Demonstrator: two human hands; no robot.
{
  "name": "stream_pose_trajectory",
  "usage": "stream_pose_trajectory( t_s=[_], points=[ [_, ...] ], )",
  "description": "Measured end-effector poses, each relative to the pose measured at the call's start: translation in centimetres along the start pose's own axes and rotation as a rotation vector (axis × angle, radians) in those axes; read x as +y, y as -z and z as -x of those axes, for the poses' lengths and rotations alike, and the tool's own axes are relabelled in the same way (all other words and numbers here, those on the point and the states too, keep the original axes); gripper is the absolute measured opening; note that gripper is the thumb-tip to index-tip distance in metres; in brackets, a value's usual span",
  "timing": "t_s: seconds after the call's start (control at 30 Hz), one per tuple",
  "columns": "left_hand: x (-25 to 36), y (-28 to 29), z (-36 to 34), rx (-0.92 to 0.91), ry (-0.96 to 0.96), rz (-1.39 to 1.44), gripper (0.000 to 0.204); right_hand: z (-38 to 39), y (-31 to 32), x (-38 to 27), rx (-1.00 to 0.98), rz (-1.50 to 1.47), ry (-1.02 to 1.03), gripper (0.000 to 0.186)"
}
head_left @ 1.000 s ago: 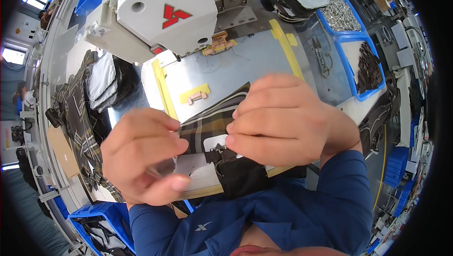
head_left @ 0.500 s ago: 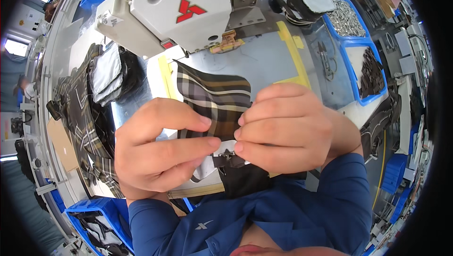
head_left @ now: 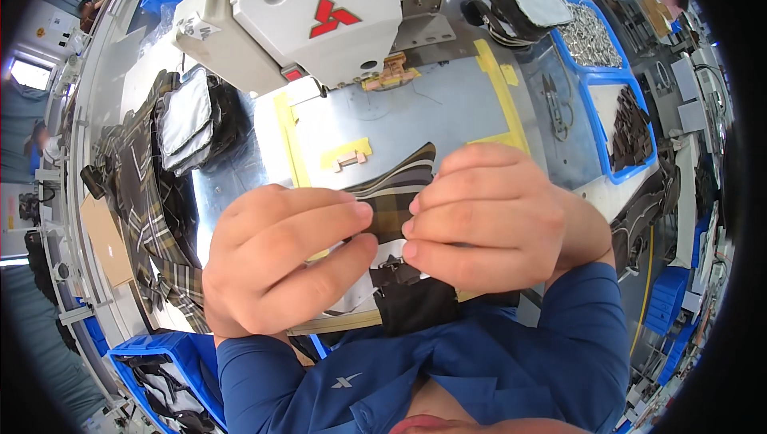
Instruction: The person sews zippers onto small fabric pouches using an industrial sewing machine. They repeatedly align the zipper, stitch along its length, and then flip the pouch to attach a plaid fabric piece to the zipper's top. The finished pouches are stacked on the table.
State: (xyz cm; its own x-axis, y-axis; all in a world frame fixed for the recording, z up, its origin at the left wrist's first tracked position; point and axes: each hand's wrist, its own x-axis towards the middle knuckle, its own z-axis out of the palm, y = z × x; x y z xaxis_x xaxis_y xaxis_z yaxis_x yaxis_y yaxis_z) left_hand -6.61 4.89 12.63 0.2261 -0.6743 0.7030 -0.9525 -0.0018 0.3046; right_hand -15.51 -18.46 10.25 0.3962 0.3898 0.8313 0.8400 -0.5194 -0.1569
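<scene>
Both hands are at a folded plaid fabric piece point(head_left: 383, 214) with a white backing and a black fabric part point(head_left: 419, 306) hanging toward me. My left hand point(head_left: 292, 258) is closed on its left side, and my right hand point(head_left: 483, 222) pinches the right. Between my fingers sits a dark strap with a metal clip point(head_left: 391, 270). Beyond them, a metal plate point(head_left: 423, 114) with yellow tape carries a small pink fixture point(head_left: 349, 159). The white sewing machine point(head_left: 315, 10) stands above it.
Plaid garments point(head_left: 144, 170) and stacked dark pieces point(head_left: 188, 114) lie left, another stack point(head_left: 519, 2) at back right. Blue trays hold metal fittings point(head_left: 587, 38) and dark straps point(head_left: 627, 130), beside scissors point(head_left: 555, 106). A blue crate point(head_left: 156, 382) is lower left; co-workers point(head_left: 38, 138) appear far left.
My left hand's fingers drew up onto the fabric. The plaid flap, spread upright half a second ago, is now folded lower, showing the pink fixture again.
</scene>
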Motion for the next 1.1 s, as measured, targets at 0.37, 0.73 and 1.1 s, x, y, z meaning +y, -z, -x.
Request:
stream_pose_trajectory(
  t_s=[0.37,0.73,1.1],
  points=[
    [-1.1,-1.5,0.1,0.008,-0.013,0.175,0.009,0.3,0.2,0.4,-0.010,-0.108,-0.098,0.014],
    [-3.1,-2.8,0.7,-0.016,0.329,0.863,0.065,0.6,0.2,0.1,0.089,-0.376,-0.686,0.017],
    [-2.3,-3.1,0.9,-0.012,0.379,0.595,0.020,0.6,-0.4,-0.1,0.073,-0.368,-0.676,0.014]
  ],
)
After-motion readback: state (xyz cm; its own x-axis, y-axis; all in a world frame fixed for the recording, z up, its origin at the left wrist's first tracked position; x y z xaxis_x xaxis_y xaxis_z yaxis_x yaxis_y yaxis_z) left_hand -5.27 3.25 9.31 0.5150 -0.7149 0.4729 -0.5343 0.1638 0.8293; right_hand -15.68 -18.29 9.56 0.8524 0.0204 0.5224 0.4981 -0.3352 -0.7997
